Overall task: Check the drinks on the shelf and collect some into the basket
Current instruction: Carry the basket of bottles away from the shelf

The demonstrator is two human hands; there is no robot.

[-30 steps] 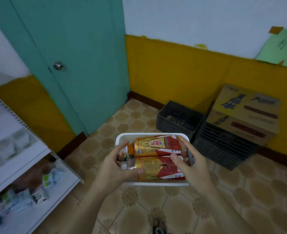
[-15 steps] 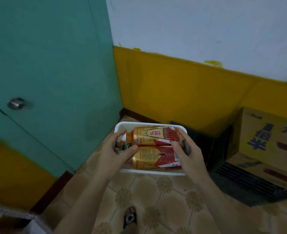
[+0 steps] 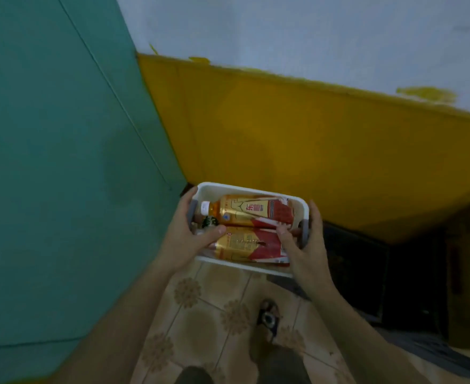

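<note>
Above patterned tiles, both hands' fingers [image 3: 315,217] grasp a white rounded plastic basket [image 3: 252,189].

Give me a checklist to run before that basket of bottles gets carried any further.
1. Left hand grips the basket end: ok.
2. Right hand grips the other end at the grey handle: ok.
3. Both bottles, far and near, lie inside the rim: ok.
4. Far bottle's cap on: ok.
5. Near bottle's cap: cannot tell, hidden by the thumb.
6. Floor ahead free of the dark crate: cannot tell.
</note>
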